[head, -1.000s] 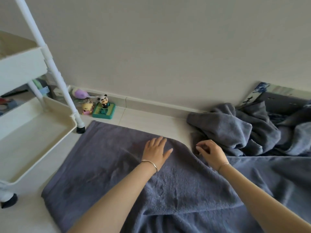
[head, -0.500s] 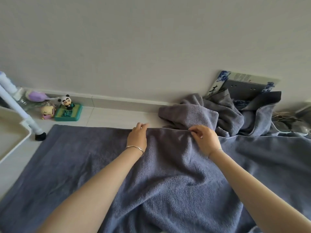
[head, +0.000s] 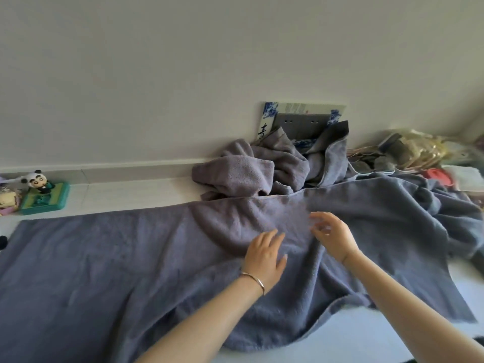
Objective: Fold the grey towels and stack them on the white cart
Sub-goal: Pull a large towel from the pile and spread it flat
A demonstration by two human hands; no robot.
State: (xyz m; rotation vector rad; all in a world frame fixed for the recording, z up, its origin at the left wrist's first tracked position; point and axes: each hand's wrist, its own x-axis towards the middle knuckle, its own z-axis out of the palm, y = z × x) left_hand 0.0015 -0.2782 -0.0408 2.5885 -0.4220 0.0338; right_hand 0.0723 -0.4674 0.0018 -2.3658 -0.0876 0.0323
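A large grey towel (head: 110,258) lies spread across the pale floor, flat on the left and wrinkled on the right. My left hand (head: 264,255) rests flat on it near its middle, fingers apart, a thin bangle on the wrist. Just to the right hovers my right hand (head: 332,234), fingers curled and apart, holding nothing. A heap of more grey towels (head: 251,169) is bunched against the wall behind the spread one. The white cart is out of view.
A panda figurine on a green base (head: 42,192) and small toys stand at the skirting board on the left. A blue-and-white box (head: 301,119) leans on the wall behind the heap. Bags and clutter (head: 408,150) fill the far right.
The view has swung right, so the white cart has left the frame. Both hands let go of the towel's far edge and drew back toward its middle.
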